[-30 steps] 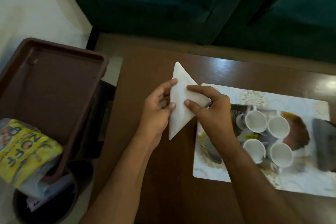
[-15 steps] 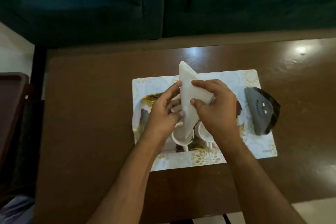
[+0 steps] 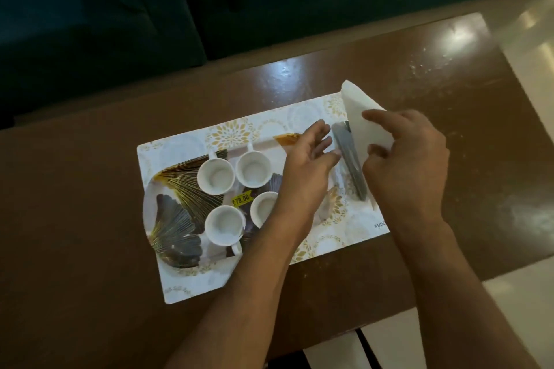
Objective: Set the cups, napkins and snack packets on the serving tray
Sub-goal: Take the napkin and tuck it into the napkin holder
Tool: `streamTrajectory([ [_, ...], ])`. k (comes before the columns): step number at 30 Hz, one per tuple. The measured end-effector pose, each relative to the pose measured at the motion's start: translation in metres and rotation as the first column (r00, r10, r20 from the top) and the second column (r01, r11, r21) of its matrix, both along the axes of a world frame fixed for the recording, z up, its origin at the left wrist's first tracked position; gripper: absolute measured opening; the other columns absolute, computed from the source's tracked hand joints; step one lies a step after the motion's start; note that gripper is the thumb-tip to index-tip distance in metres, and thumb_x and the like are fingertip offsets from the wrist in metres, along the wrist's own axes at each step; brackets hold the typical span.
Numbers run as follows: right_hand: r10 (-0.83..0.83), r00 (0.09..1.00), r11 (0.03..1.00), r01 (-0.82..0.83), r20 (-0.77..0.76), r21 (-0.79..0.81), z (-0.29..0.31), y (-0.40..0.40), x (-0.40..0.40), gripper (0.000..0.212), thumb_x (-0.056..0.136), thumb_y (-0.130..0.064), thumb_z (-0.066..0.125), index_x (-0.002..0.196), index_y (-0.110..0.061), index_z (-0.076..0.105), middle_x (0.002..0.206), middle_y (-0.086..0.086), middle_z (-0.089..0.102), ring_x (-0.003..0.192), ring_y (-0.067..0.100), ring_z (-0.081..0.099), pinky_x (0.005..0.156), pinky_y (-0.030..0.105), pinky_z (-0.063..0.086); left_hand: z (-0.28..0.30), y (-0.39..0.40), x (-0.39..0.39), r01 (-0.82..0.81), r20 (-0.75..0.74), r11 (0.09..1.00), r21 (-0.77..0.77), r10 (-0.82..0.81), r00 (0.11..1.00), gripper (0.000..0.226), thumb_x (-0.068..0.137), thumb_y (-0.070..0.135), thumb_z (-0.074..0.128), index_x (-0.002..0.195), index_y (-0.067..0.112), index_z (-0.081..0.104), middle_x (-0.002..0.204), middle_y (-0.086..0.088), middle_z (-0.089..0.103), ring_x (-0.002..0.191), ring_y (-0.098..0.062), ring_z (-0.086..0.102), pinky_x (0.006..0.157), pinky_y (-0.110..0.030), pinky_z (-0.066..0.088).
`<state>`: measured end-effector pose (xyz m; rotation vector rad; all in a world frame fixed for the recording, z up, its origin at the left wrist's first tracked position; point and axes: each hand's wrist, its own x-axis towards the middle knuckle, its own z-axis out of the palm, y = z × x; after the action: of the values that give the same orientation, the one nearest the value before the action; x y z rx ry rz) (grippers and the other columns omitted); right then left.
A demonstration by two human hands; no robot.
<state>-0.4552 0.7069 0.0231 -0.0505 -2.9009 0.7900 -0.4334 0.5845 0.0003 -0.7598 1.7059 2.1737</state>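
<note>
Several white cups [image 3: 215, 175] stand upright on the leaf-patterned serving tray [image 3: 174, 189], with a yellow price sticker [image 3: 240, 199] between them. My right hand [image 3: 404, 159] pinches a folded white napkin [image 3: 358, 111] between thumb and fingers at the tray's right end. The napkin stands tilted just behind a dark grey napkin holder [image 3: 349, 159]. My left hand [image 3: 305, 171] is over the tray with its fingers spread, their tips beside the holder, and it holds nothing. No snack packets are in view.
The tray lies on a white and gold placemat [image 3: 186, 284] on a brown wooden table [image 3: 75, 219]. A dark teal sofa [image 3: 120, 9] runs along the table's far edge. Pale floor [image 3: 533, 45] shows past the table's right edge.
Both hands carried the napkin from above the cups to the tray's right end by the holder. My left hand let go of the napkin and opened. The view swung rightward.
</note>
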Motion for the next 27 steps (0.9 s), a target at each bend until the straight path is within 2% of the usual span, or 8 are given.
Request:
streamTrajectory([
  [5,-0.024,1.000,0.998,0.023,0.016,0.062,-0.005,0.022,-0.005,0.056,0.080,0.010,0.068,0.129,-0.018,0.073,0.117,0.008,0.071,0.099,0.030,0.069,0.074,0.030,0.048,0.000,0.023,-0.019,0.037,0.040,0.998,-0.045,-0.035,0.999,0.058,0.104,0.002,0.056,0.157,0.024,0.046,0.158,0.006,0.053,0.146,-0.011,0.050,0.122,-0.041,0.043],
  [8,-0.025,0.999,0.997,0.022,0.028,0.077,-0.012,0.028,-0.007,0.057,0.079,0.010,0.068,0.127,-0.019,0.074,0.113,0.007,0.072,0.094,0.030,0.069,0.073,0.028,0.043,-0.003,0.032,-0.025,0.064,0.064,0.996,-0.060,-0.060,0.996,0.059,0.104,0.000,0.055,0.157,0.022,0.045,0.159,0.004,0.053,0.146,-0.012,0.049,0.122,-0.037,0.042],
  [11,0.044,0.996,0.998,-0.047,0.073,0.034,-0.023,0.026,-0.007,0.056,0.081,0.006,0.065,0.127,-0.023,0.074,0.109,0.005,0.071,0.094,0.028,0.068,0.071,0.034,0.052,-0.006,0.035,-0.026,0.065,0.102,0.997,-0.044,-0.061,0.993,0.058,0.103,0.000,0.053,0.156,0.023,0.047,0.155,0.001,0.056,0.143,-0.016,0.053,0.120,-0.041,0.045],
  [14,0.083,0.992,0.997,-0.083,0.091,-0.006,-0.031,0.026,-0.008,0.056,0.080,0.004,0.065,0.129,-0.023,0.073,0.105,0.006,0.073,0.095,0.028,0.068,0.075,0.041,0.057,-0.010,0.038,-0.025,0.064,0.132,0.998,-0.021,-0.061,0.989,0.054,0.101,0.006,0.055,0.152,0.025,0.052,0.146,0.000,0.063,0.134,-0.019,0.062,0.116,-0.045,0.050],
  [18,0.036,0.998,0.999,-0.034,0.045,-0.038,-0.036,0.029,-0.007,0.055,0.076,0.010,0.065,0.124,-0.014,0.076,0.099,0.008,0.075,0.084,0.026,0.069,0.076,0.037,0.058,-0.014,0.041,-0.026,0.069,0.146,0.997,-0.024,-0.065,0.987,0.058,0.102,0.004,0.054,0.156,0.024,0.047,0.155,-0.003,0.056,0.138,-0.022,0.058,0.117,-0.045,0.049],
  [22,0.022,0.999,1.000,-0.021,0.048,-0.020,-0.037,0.029,-0.006,0.049,0.075,0.010,0.065,0.116,-0.011,0.079,0.094,0.007,0.075,0.080,0.023,0.067,0.073,0.026,0.048,-0.017,0.045,-0.025,0.071,0.145,0.997,-0.025,-0.067,0.987,0.057,0.101,0.005,0.055,0.155,0.024,0.048,0.155,-0.003,0.056,0.137,-0.023,0.059,0.116,-0.046,0.050],
  [27,0.014,0.999,1.000,-0.013,0.049,-0.023,-0.036,0.027,-0.003,0.044,0.077,0.003,0.067,0.116,-0.014,0.079,0.099,0.005,0.075,0.083,0.022,0.068,0.074,0.033,0.056,-0.014,0.044,-0.025,0.083,0.138,0.996,-0.039,-0.077,0.987,0.054,0.104,0.003,0.051,0.155,0.021,0.048,0.152,-0.002,0.058,0.136,-0.020,0.059,0.116,-0.043,0.050],
])
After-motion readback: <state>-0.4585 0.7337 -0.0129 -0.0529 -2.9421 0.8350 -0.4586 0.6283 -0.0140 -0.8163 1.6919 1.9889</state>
